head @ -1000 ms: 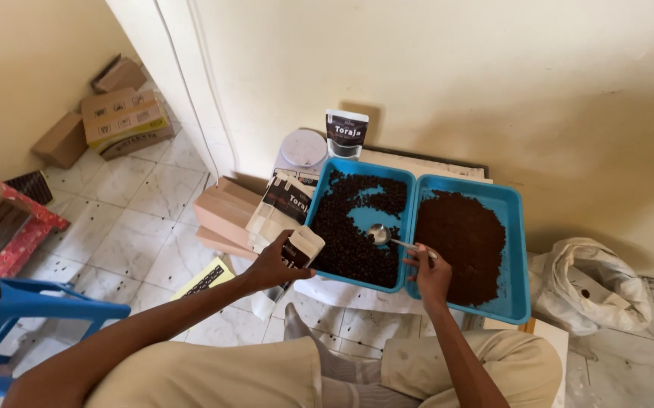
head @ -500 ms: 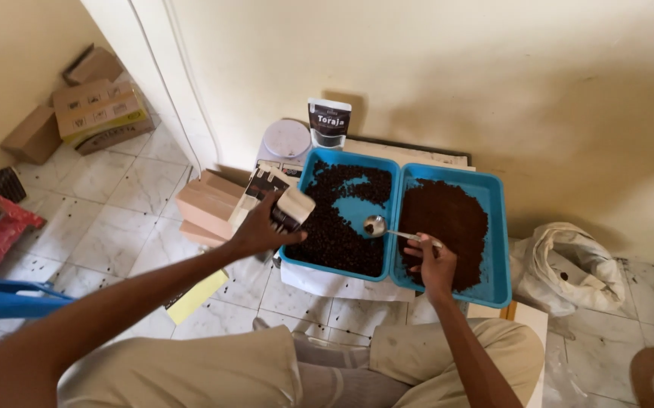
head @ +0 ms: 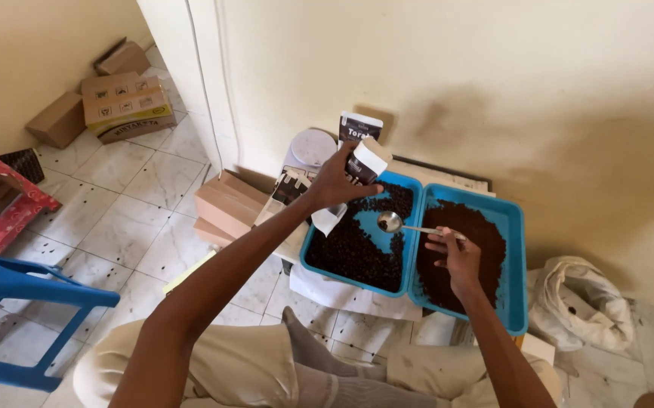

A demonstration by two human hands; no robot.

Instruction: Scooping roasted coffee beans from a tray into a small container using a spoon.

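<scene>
My left hand (head: 336,181) holds a small black-and-white pouch (head: 365,161) lifted over the far left corner of a blue tray (head: 310,257) of dark whole coffee beans. In my right hand (head: 454,251) is a metal spoon (head: 390,221), its bowl hovering above a bare patch of that tray. A second blue tray (head: 517,249) to the right holds dark ground coffee. Another pouch (head: 359,126) stands upright against the wall behind the trays, beside a round white lid or scale (head: 310,147).
Cardboard boxes (head: 225,202) with more pouches sit left of the trays. Further boxes (head: 124,104) lie by the far wall. A blue plastic chair (head: 21,302) stands at the left, a red item (head: 6,208) beyond it. A crumpled white sack (head: 580,302) lies at the right.
My left hand has carried the pouch up and away from the boxes to above the bean tray's far corner. The spoon hand has stayed nearly in place.
</scene>
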